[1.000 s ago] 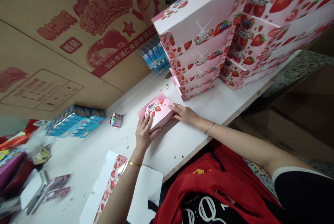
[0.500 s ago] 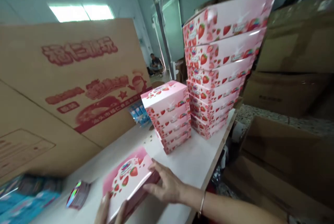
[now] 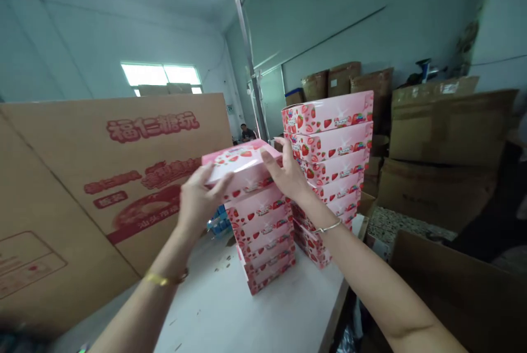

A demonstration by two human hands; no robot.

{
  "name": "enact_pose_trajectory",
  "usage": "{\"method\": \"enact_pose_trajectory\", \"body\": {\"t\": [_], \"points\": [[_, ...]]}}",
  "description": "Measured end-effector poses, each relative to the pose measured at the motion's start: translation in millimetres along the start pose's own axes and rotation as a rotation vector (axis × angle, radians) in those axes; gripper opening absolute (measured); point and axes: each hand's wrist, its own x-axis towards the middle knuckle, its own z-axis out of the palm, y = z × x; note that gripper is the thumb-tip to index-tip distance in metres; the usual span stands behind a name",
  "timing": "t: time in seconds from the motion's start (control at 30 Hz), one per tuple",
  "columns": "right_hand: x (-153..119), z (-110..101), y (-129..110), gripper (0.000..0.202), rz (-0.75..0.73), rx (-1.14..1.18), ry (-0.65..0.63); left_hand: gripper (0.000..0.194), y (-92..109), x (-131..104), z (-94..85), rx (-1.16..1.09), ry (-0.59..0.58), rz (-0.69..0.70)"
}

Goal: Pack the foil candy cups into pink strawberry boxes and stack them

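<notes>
Between both hands is a pink strawberry-print box point(image 3: 242, 162), at the top of the shorter stack of like boxes point(image 3: 263, 237). My left hand point(image 3: 200, 194) grips its near left end, thumb along the front side. At the right end, my right hand point(image 3: 286, 169) is closed on it, fingers over the top and far corner. Whether the box rests fully on the stack or is held just above, I cannot tell. A taller stack of the same boxes point(image 3: 329, 147) stands right behind my right hand.
A large printed carton point(image 3: 160, 150) stands along the table's left side. Blue packets point(image 3: 219, 222) lie behind the shorter stack on the white table point(image 3: 214, 309). Brown cartons point(image 3: 448, 128) are piled at the right, and an open carton point(image 3: 436, 276) sits below the table edge.
Both hands have lifted the pink box off the near tabletop and carried it forward onto or just over the shorter stack. The view has tilted upward.
</notes>
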Motion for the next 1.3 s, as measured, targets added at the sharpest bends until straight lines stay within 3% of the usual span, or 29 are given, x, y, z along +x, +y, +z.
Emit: {"method": "enact_pose_trajectory", "body": {"t": [0.07, 0.13, 0.2, 0.27, 0.33, 0.43, 0.5, 0.57, 0.6, 0.67, 0.73, 0.83, 0.97, 1.07, 1.2, 1.3], "points": [[4.9, -0.3, 26.2, 0.088, 0.069, -0.028, 0.011, 0.061, -14.7, 2.9, 22.6, 0.013, -0.163, -0.085], [-6.9, -1.0, 38.7, 0.088, 0.065, -0.039, 0.004, 0.069, -27.4, -4.5, 25.7, -0.034, -0.251, -0.137], [-37.0, 0.2, 30.6, 0.088, -0.023, -0.105, 0.011, 0.078, -33.9, -23.1, 6.4, -0.148, -0.255, -0.157], [-80.3, 4.9, 6.3, 0.082, -0.167, -0.205, 0.028, 0.080, -37.3, -53.4, -32.8, -0.202, -0.256, -0.175], [-127.5, 14.7, -19.1, 0.064, -0.314, -0.195, 0.007, 0.073, -45.9, -95.2, -85.9, -0.165, -0.302, -0.242], [-199.8, 52.8, -32.3, 0.043, -0.392, 0.025, -0.281, 0.062, -73.8, -185.3, -189.1, -0.059, -0.289, -0.568], [-255.0, 98.3, -29.0, 0.036, -0.375, 0.164, -0.565, 0.056, -87.3, -260.4, -271.2, 0.117, -0.112, -0.904], [-311.2, 151.0, -28.3, 0.032, -0.373, 0.263, -0.812, 0.048, -87.8, -333.7, -352.1, 0.398, 0.144, -1.209], [-336.4, 176.9, -30.7, 0.031, -0.387, 0.299, -0.908, 0.045, -84.6, -366.0, -388.0, 0.517, 0.242, -1.297], [-377.0, 223.6, -41.3, 0.031, -0.425, 0.332, -1.066, 0.035, -77.0, -419.2, -445.3, 0.678, 0.354, -1.405], [-406.6, 261.7, -57.3, 0.033, -0.467, 0.325, -1.206, 0.024, -72.7, -458.6, -480.1, 0.740, 0.365, -1.488], [-442.7, 302.8, -81.9, 0.046, -0.500, 0.257, -1.400, 0.025, -75.7, -499.0, -494.5, 0.766, 0.329, -1.608], [-484.7, 329.5, -93.5, 0.072, -0.447, 0.085, -1.609, 0.037, -86.0, -529.2, -475.8, 0.785, 0.374, -1.613], [-498.7, 334.8, -85.9, 0.081, -0.371, 0.082, -1.649, 0.042, -83.9, -536.4, -462.6, 0.738, 0.474, -1.514], [-476.0, 341.9, -82.3, 0.090, -0.053, 0.331, -1.548, 0.045, -64.5, -522.7, -465.4, 0.556, 0.586, -1.328], [-434.6, 344.7, -103.9, 0.100, 0.224, 0.486, -1.406, 0.049, -51.5, -490.5, -463.6, 0.336, 0.673, -1.171]]}}
